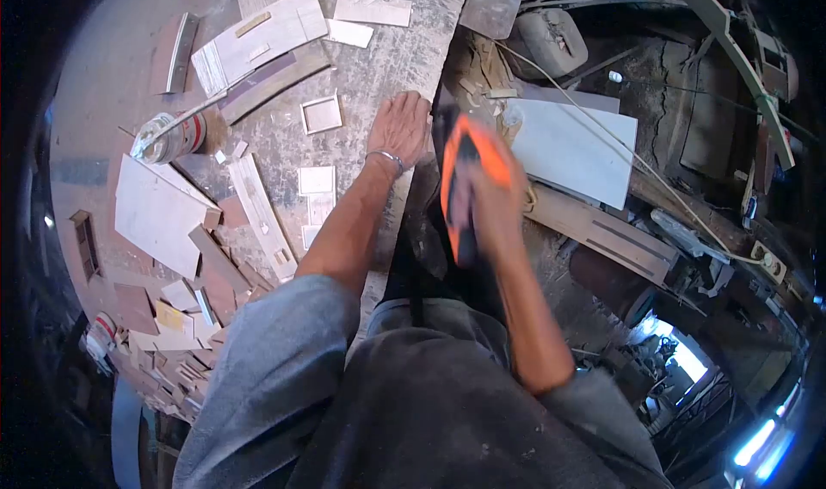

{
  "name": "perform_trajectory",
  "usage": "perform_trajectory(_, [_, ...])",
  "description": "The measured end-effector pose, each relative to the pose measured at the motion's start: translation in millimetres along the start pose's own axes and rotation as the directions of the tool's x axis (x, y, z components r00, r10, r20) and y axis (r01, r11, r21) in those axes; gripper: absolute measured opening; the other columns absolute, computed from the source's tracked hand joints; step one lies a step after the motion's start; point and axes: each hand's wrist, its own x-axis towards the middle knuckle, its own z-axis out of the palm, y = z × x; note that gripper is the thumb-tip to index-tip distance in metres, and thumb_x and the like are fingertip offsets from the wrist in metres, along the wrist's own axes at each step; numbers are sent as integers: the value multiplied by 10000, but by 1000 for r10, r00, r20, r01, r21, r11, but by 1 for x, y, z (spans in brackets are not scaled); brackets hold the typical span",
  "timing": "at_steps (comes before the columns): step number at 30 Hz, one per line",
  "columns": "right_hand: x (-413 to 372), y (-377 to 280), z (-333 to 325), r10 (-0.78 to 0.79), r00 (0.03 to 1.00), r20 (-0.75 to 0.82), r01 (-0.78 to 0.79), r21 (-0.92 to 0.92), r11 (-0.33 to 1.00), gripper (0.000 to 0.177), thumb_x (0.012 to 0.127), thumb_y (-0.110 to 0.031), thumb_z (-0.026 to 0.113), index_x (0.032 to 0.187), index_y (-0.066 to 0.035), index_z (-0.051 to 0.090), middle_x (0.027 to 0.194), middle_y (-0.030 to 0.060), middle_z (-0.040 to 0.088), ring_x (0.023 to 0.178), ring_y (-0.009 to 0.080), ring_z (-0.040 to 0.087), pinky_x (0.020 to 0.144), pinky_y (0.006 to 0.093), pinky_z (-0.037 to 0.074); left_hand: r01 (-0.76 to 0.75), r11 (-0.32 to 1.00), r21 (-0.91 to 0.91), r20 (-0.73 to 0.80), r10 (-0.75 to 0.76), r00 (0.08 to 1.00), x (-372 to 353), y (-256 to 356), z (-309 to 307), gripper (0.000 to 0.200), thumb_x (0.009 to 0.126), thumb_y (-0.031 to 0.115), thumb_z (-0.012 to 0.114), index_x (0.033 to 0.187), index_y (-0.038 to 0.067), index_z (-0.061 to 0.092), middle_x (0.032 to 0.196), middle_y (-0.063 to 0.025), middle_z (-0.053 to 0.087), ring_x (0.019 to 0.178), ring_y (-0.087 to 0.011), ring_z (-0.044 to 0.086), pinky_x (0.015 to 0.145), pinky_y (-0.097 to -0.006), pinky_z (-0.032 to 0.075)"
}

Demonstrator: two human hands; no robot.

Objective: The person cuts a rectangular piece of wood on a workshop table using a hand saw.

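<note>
My left hand (401, 129) lies palm down at the right edge of the wooden worktable (379, 67), a metal bracelet on its wrist. Its fingers are close together and press on the surface; anything under the palm is hidden. My right hand (492, 201) is closed around the orange and black handle of what looks like a handsaw (465, 157), just beyond the table edge. Motion smears this hand and the tool, and the blade cannot be made out clearly. On the table near my left hand lie a small square wooden frame (321, 114) and a pale square piece (316, 181).
Boards and offcuts, including a pale panel (163, 209) and a long strip (262, 218), cover the table's left. A glue-smeared tub (172, 138) stands among them. Right of the edge are a white board (572, 149), a jerrycan (551, 43), a slotted plank (602, 235) and a cord (632, 149).
</note>
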Motion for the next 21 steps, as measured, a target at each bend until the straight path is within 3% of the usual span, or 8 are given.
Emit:
perform_trajectory(3, [27, -5, 9, 79, 996, 30, -82, 145, 986, 608, 894, 70, 520, 1493, -33, 515, 807, 58, 654, 495, 110, 555, 460, 258, 455, -1, 1000, -24, -36, 0, 999, 0, -1, 4, 250, 947, 241, 584, 1118, 59, 605, 1089, -121, 568, 1093, -293, 547, 919, -429, 410])
perform_trajectory(6, [-46, -24, 11, 54, 998, -40, -48, 139, 989, 627, 882, 89, 527, 1494, -46, 526, 983, 84, 686, 562, 114, 598, 487, 257, 468, 16, 1000, -16, 15, -16, 1000, 1, -2, 5, 256, 948, 244, 586, 1123, 58, 605, 1090, -123, 569, 1098, -293, 547, 917, -430, 410])
perform_trajectory(8, [-52, -17, 6, 74, 997, -21, -71, 144, 987, 652, 878, 90, 523, 1512, -63, 523, 1155, 90, 671, 641, 102, 602, 536, 246, 485, 19, 1000, -7, 39, -19, 999, 1, 1, 1, 240, 955, 236, 578, 1116, 61, 603, 1092, -124, 566, 1099, -293, 546, 914, -431, 409])
perform_trajectory(9, [-25, 12, 8, -3, 1000, -29, 7, 137, 991, 658, 877, 91, 523, 1517, -60, 517, 1164, 89, 670, 658, 100, 600, 548, 244, 489, 21, 1000, -1, 24, -21, 999, 6, -1, 1, 236, 956, 233, 577, 1114, 61, 603, 1093, -124, 566, 1098, -293, 546, 913, -430, 409])
perform_trajectory(12, [22, 40, 17, -81, 995, -55, 83, 35, 996, 659, 874, 83, 529, 1519, -52, 514, 1250, 91, 655, 858, 123, 622, 733, 270, 534, 27, 999, -19, 13, -27, 1000, 2, 2, -1, 229, 958, 228, 572, 1114, 62, 600, 1100, -124, 564, 1103, -293, 544, 917, -430, 409])
perform_trajectory(13, [10, 45, 16, -33, 997, -74, 40, 87, 995, 655, 873, 79, 532, 1516, -45, 514, 1274, 93, 654, 903, 130, 626, 780, 279, 537, 17, 1000, -26, 15, -17, 1000, 1, 1, -3, 227, 959, 226, 571, 1114, 63, 599, 1102, -125, 564, 1106, -293, 543, 919, -430, 408])
perform_trajectory(17, [-62, 42, 3, -83, 995, -56, 86, 62, 994, 654, 875, 48, 552, 1523, -4, 482, 1342, 141, 646, 700, 108, 613, 606, 249, 514, 32, 999, -29, 69, -30, 997, -3, 1, 2, 240, 960, 233, 569, 1125, 62, 596, 1116, -126, 567, 1117, -294, 538, 932, -433, 407])
perform_trajectory(21, [23, 40, 18, -37, 999, -17, 39, 177, 983, 636, 902, 39, 553, 1528, -46, 483, 880, 66, 668, 500, 97, 525, 438, 269, 446, 22, 999, 24, 24, -23, 999, -4, 3, 4, 232, 940, 250, 583, 1103, 87, 615, 1085, -104, 571, 1096, -273, 546, 920, -423, 409])
